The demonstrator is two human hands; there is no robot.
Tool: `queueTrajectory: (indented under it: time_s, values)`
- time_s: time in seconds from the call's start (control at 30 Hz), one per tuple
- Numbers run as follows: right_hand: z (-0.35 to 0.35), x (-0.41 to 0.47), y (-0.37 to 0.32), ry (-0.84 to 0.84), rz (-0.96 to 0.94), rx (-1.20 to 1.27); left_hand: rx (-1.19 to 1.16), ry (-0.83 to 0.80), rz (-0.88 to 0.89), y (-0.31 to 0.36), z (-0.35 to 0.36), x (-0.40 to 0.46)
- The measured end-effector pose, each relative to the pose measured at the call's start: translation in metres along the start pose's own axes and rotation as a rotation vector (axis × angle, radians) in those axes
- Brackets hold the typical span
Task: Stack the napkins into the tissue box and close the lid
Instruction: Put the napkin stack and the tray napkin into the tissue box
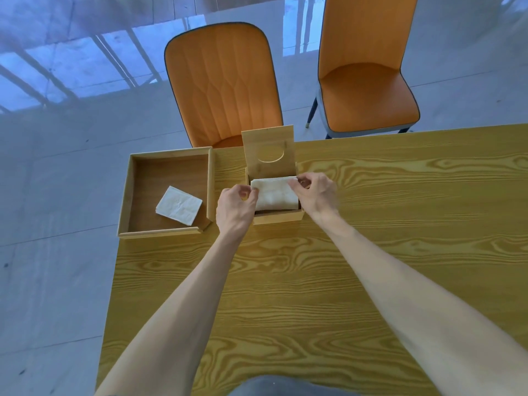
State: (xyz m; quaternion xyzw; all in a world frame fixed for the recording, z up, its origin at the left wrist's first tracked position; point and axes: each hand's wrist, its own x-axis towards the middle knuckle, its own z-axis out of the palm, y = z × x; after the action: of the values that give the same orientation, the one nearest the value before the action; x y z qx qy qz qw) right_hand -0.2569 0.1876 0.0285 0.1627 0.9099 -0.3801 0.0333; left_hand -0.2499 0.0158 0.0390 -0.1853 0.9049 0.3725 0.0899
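A small wooden tissue box [278, 217] stands on the table near its far edge, its lid [268, 148] hinged up and upright, with a half-round slot in it. A white folded napkin [275, 193] lies across the box's open top. My left hand [235, 205] pinches the napkin's left edge and my right hand [315, 191] pinches its far right corner. Another white folded napkin [179, 205] lies inside a shallow wooden tray [125, 195] to the left of the box.
The yellow wood-grain table [328, 281] ends just left of the tray, which overhangs that edge. Two orange chairs [223, 84] [368, 78] stand beyond the far edge on a pale tiled floor.
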Motion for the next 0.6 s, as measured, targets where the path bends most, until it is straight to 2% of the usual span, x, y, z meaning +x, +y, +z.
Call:
queueTrajectory:
  time_s: [0.17,0.33,0.6]
  values:
    - [0.001,0.001,-0.003,0.008,0.001,-0.022,-0.005,0.061,-0.017,0.0,0.004,-0.004]
    - [0.0,-0.004,-0.001,-0.023,0.01,-0.06,0.03,0.002,-0.053,-0.002,0.0,-0.007]
    - [0.002,-0.027,-0.037,0.103,-0.086,-0.165,0.066,-0.123,-0.004,-0.019,-0.044,-0.007]
